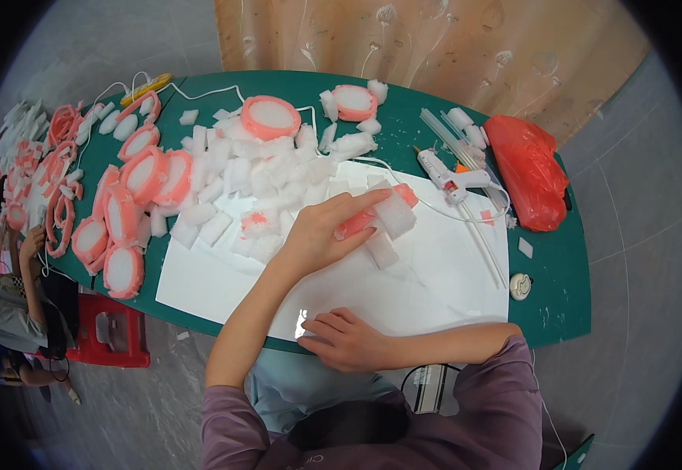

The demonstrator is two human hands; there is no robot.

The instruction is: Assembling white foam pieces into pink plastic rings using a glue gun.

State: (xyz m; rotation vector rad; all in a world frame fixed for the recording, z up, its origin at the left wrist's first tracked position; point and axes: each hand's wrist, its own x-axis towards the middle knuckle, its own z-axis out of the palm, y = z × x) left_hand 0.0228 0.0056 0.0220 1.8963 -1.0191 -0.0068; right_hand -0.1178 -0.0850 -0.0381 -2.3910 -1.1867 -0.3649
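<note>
My left hand (pixel 321 231) reaches over the white board (pixel 223 294), its thumb and fingers closed on a pink foam piece (pixel 354 225). Right beside its fingertips, touching or nearly so, is a white foam block (pixel 396 215); another white foam block (pixel 382 249) lies just below that one. My right hand (pixel 346 340) rests at the board's near edge, fingers loosely bent and slightly apart, with nothing visible in them. To the left of my left hand, a white foam piece with pink bits (pixel 258 225) lies by the heap of white foam blocks (pixel 262 168).
Pink-rimmed white foam rounds (pixel 143 174) crowd the green table's (pixel 560 298) left side. A white glue gun (pixel 450 176) with its cord, clear sticks (pixel 478 243) and a red plastic bag (pixel 525 172) lie right. Another person (pixel 16 290) sits far left, near a red stool (pixel 113 337).
</note>
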